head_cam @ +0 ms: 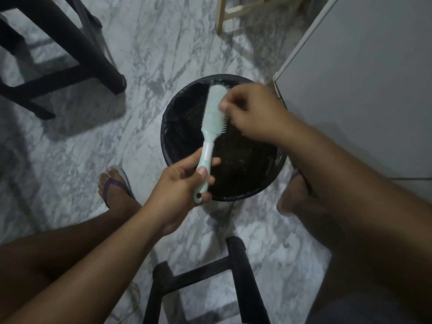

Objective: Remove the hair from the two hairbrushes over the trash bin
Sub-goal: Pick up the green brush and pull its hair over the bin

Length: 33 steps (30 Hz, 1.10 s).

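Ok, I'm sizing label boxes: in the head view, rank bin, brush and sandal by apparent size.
1. bin
2. brush, long but thin, held nearer the camera
3. sandal, partly covered, so its rank against the brush is unsure

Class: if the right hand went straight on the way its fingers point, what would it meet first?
The bristled head of the hairbrush; the right hand seems already at it, though blur hides actual contact.
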Tool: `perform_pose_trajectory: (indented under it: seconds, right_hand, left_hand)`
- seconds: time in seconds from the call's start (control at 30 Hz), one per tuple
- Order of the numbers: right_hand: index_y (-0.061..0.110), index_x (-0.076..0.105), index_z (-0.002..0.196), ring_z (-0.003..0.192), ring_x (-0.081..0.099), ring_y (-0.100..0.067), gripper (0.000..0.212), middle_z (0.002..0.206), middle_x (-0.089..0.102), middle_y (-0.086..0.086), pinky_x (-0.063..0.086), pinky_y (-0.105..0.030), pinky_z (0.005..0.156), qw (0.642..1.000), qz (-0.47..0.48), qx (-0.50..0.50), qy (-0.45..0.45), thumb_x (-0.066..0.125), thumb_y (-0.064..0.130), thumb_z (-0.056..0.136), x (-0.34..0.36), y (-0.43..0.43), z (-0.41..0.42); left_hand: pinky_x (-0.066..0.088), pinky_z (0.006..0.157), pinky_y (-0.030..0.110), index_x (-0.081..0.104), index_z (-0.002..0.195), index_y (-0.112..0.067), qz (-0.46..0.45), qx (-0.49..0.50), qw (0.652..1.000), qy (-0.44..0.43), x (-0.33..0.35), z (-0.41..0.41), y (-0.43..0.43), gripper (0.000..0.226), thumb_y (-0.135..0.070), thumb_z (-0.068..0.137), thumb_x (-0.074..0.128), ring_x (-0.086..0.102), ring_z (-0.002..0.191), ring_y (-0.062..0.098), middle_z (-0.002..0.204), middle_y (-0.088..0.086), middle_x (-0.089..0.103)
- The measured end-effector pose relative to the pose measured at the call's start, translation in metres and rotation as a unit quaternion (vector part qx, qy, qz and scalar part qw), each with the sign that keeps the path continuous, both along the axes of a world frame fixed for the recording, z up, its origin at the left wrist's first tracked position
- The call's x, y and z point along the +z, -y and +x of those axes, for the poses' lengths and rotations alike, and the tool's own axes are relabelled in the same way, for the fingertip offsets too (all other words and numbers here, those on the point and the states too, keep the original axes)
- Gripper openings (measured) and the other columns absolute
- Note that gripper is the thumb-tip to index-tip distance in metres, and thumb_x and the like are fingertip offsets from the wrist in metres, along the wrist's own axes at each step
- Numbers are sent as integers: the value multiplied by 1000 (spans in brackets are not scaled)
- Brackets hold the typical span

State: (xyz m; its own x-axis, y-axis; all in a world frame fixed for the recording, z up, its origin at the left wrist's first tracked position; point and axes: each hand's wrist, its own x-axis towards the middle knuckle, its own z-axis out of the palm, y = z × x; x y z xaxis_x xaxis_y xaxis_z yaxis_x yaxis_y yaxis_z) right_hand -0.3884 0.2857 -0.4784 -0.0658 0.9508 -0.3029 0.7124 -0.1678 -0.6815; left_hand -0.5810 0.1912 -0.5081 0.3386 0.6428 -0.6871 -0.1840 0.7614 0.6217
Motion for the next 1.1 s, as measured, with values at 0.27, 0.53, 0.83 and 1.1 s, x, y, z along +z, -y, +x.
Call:
perform_pose_trajectory:
  seconds: [0.27,0.53,0.83,1.1]
  right_hand:
    - [19,75,109,68,67,4,21,97,76,9,50,-10,70,995,88,-36,-35,60,13,96,2,-5,12]
    - [30,72,107,94,57,-14,20,102,55,5,51,-37,85,984,96,119,95,71,35,88,-7,4,-9]
    - [8,72,95,90,62,-25,28,100,62,-8,52,-42,82,981,108,74,141,66,35,93,-14,4,-16]
    - [8,74,101,93,62,-24,21,103,63,-10,52,-43,84,979,115,116,119,66,26,94,-13,5,-13]
  left_hand:
    - [46,59,25,54,143,-21,14,28,1000,5,-3,-3,-3,45,-4,102,48,54,81,13,126,2,70]
    - [44,64,30,53,144,-28,72,-22,994,-75,0,1,4,50,-1,102,48,53,81,13,124,-2,71]
    - [47,66,28,49,146,-28,117,-33,985,-122,-1,0,8,51,-2,102,49,55,79,10,122,-5,71]
    - [45,65,30,50,146,-28,113,-41,987,-105,-1,-1,6,51,-2,102,48,54,77,10,122,-4,71]
